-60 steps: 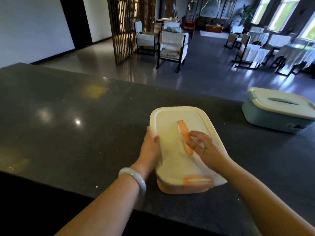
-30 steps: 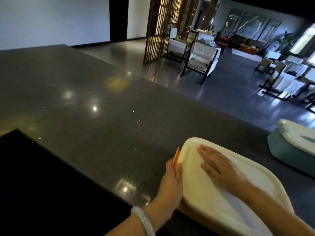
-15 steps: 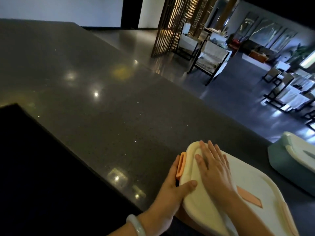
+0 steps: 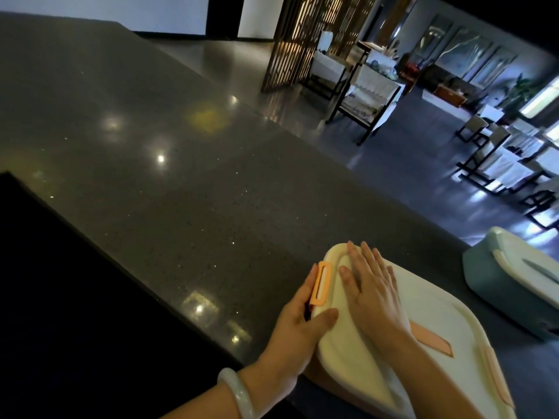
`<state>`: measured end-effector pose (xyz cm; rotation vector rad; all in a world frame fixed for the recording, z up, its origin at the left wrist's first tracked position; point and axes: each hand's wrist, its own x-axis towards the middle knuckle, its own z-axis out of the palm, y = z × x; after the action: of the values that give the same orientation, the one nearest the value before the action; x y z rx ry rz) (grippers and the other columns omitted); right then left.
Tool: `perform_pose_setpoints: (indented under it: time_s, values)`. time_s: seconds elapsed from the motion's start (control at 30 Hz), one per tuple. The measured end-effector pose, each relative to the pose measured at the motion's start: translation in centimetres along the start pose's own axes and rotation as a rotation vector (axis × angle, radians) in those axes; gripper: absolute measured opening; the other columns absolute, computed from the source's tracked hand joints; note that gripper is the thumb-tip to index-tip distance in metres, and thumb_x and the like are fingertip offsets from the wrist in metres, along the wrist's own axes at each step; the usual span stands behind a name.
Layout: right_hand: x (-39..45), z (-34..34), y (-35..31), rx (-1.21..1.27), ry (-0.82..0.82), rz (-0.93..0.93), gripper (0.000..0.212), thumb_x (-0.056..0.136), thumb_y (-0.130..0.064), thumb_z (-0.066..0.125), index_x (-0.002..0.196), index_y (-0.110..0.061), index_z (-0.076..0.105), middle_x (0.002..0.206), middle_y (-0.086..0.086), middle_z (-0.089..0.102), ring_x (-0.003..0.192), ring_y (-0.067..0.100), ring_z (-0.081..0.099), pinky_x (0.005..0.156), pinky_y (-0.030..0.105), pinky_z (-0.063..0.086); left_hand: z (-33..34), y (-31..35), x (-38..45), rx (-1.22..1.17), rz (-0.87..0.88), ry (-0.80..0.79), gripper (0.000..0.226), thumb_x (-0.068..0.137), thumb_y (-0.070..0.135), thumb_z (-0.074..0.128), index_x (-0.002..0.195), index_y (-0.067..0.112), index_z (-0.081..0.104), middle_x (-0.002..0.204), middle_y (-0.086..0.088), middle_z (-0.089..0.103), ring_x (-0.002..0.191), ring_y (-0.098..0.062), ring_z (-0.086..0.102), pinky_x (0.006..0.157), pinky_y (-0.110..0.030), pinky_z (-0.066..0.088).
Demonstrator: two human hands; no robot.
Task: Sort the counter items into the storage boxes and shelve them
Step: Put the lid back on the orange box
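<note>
While L hand [image 4: 298, 331] grips clip [image 4: 320, 284], R hand [image 4: 373, 293] flat on box lid [image 4: 438, 322], long axis far-left to near-right

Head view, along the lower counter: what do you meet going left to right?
Pale jade-like bangle on the left wrist → left hand gripping the orange side clasp → right hand flat on the cream box lid → teal storage box with cream lid.

L hand [image 4: 298, 323] gripping w/ thumb curled over; R hand [image 4: 373, 294] flat, fingers straight, pressing down.
</note>
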<state>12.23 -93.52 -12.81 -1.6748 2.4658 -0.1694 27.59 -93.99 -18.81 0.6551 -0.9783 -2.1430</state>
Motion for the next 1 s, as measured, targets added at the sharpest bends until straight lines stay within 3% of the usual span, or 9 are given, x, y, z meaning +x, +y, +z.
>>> perform_pose_setpoints:
  time_s: [0.17,0.37,0.7,0.8,0.87,0.93,1.0]
  values:
    - [0.1,0.3,0.1,0.018,0.017,-0.003,0.06,0.097,-0.055,0.023,0.151,-0.04,0.0,0.16,-0.014,-0.006,0.145,0.005,-0.011,0.12,0.036,-0.005,-0.8,1.0,0.1,0.053,0.0,-0.059,0.076,0.081,0.015,0.075,0.143,0.039,0.038,0.139,0.014,0.053,0.123,-0.008,0.055,0.105,-0.038,0.045]
    - [0.1,0.2,0.1,0.007,0.016,-0.006,0.061,0.097,-0.056,0.023,0.151,-0.04,0.0,0.16,-0.012,-0.004,0.146,0.006,-0.011,0.12,0.037,-0.004,-1.0,1.7,-0.1,0.193,0.02,-0.066,0.081,0.08,0.025,0.075,0.147,0.039,0.033,0.146,0.016,0.044,0.127,-0.002,0.049,0.108,-0.037,0.041]
    - [0.0,0.1,0.0,0.054,0.035,-0.005,0.059,0.096,-0.057,0.026,0.15,-0.041,0.007,0.16,-0.014,0.001,0.146,0.006,-0.006,0.119,0.033,-0.004,-0.7,1.9,-0.2,0.287,0.039,-0.009,0.079,0.078,0.028,0.078,0.144,0.041,0.038,0.143,0.016,0.047,0.125,-0.002,0.05,0.106,-0.033,0.044]
    - [0.2,-0.2,0.4,0.212,0.087,-0.009,0.054,0.097,-0.051,0.038,0.147,-0.036,0.026,0.158,-0.015,0.013,0.147,0.007,0.005,0.119,0.034,0.004,-0.6,2.6,0.0,0.395,0.049,0.027,0.076,0.077,0.025,0.079,0.141,0.04,0.042,0.137,0.016,0.051,0.121,-0.001,0.053,0.101,-0.032,0.048]
    - [-0.1,-1.3,1.1,0.356,0.063,0.007,0.05,0.094,-0.038,0.054,0.142,-0.029,0.04,0.155,-0.009,0.025,0.144,0.013,0.022,0.115,0.03,0.018,-0.2,3.4,0.3,0.494,0.046,0.069,0.067,0.079,0.026,0.078,0.136,0.039,0.045,0.13,0.017,0.053,0.114,-0.002,0.055,0.096,-0.029,0.051]
    - [-0.9,-2.7,2.1,0.503,0.01,0.008,0.06,0.083,-0.026,0.072,0.137,-0.018,0.045,0.149,0.001,0.038,0.134,0.021,0.04,0.106,0.028,0.032,0.3,4.1,0.9,0.607,0.035,0.151,0.055,0.081,0.038,0.073,0.13,0.039,0.048,0.124,0.016,0.054,0.111,-0.004,0.054,0.096,-0.033,0.05]
    - [-2.4,-3.9,3.5,0.642,0.049,0.126,0.049,0.088,-0.017,0.066,0.134,-0.013,0.049,0.141,0.005,0.046,0.13,0.025,0.045,0.101,0.029,0.039,0.7,4.7,1.5,0.772,0.081,0.212,0.046,0.083,0.052,0.064,0.124,0.039,0.05,0.125,0.012,0.054,0.113,-0.007,0.054,0.099,-0.036,0.047]
